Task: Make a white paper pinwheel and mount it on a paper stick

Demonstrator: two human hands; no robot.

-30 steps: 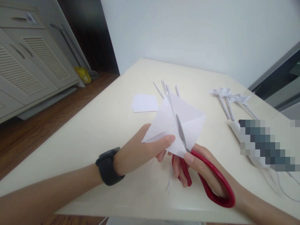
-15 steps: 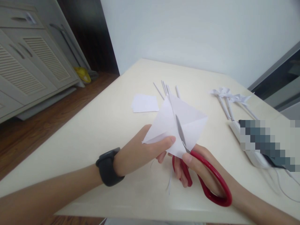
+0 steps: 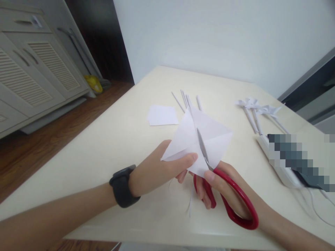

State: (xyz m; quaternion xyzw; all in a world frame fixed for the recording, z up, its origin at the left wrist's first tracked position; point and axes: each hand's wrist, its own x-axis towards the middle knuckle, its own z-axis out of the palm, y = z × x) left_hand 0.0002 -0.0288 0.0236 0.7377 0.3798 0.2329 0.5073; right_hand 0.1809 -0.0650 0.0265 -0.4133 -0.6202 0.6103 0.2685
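A creased white sheet of paper (image 3: 180, 134) is pinched in my left hand (image 3: 167, 165), thumb on top and fingers beneath. A slit runs into the sheet from its far corner. My right hand (image 3: 222, 181) grips red-handled scissors (image 3: 239, 198), its fingers through the loops. One scissor blade lies over the paper, pointing away from me along the sheet's middle; the other blade is hidden under it. Past the sheet lie several thin rolled paper sticks (image 3: 179, 101). A small stack of white paper (image 3: 162, 115) rests to their left.
Several white paper pinwheels (image 3: 252, 103) on rolled sticks lie at the right. Nearer stands a white device (image 3: 277, 167) with a blurred-out screen and cables. Thin paper scraps (image 3: 190, 207) lie near the front edge of the cream table (image 3: 110, 139). A wall borders the far side.
The view has shifted very slightly. Both hands, the paper and the scissors keep nearly the same positions, and the slit looks about the same.
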